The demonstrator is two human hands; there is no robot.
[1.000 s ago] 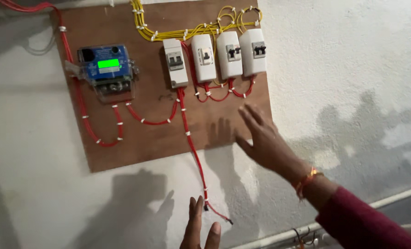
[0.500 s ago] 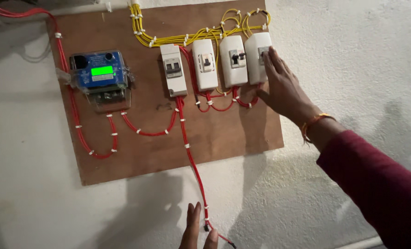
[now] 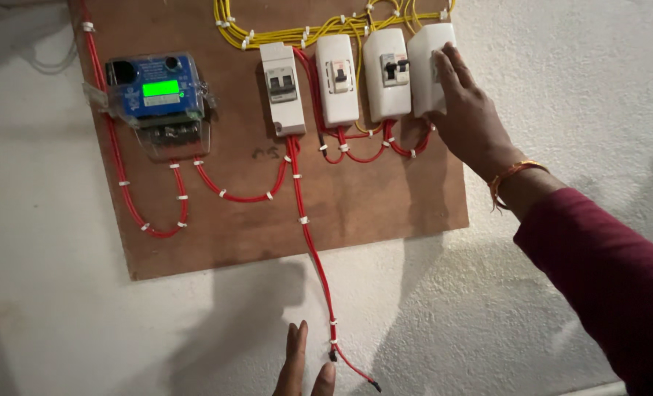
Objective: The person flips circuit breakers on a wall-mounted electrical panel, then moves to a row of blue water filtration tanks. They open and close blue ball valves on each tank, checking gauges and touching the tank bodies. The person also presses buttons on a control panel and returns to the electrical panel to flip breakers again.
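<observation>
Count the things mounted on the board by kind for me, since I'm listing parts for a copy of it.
White breaker boxes: 4, the first at and the last under the right hand
Blue meter with green screen: 1
Wooden board: 1
Wire colours: 2, red wires and yellow wires
Total: 6 parts, wires aside. The left hand touches none of them.

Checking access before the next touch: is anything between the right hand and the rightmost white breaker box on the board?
Nothing visible: the right hand already rests its fingers on the rightmost breaker box, covering its switch area. Red wires loop below, clear of it.
</observation>
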